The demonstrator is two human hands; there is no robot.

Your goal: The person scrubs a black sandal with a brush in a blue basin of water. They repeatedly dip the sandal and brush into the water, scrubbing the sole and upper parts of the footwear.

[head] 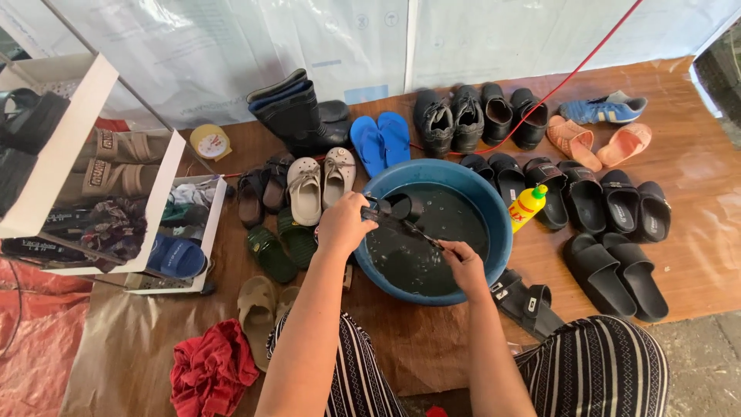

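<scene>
Black sandal (388, 208) held over the blue basin (494, 202), at its left rim, partly above the dark water (432, 259). Basin sits centre on a brown wooden platform (695, 139), roughly half full, water looks murky with small bubbles; nothing else clearly seen in it. White shelf unit (58, 166) at left, cut off by frame edge, compartments hold tan sandals, dark shoes, patterned cloth; a lower white tray (207, 232) holds a blue slipper (176, 255). Footwear rows behind and beside the basin: black rubber boots (297, 116), blue flip-flops (380, 141), black leather shoes (450, 117), beige clogs (320, 181), black slides (614, 266), orange clogs (598, 143), blue sneaker (603, 108). Red cloth (212, 371) bunched on the front left. Yellow bottle with green cap (528, 205) stands touching the basin's right rim.

Left hand (343, 224) closed around the sandal, fingers wrapped over its near edge, forearm stretched forward. Right hand (465, 262) closed on a thin dark handle, likely a brush (417, 230), its tip against the sandal; brush head hard to make out. Striped trousers at bottom, cut off.
</scene>
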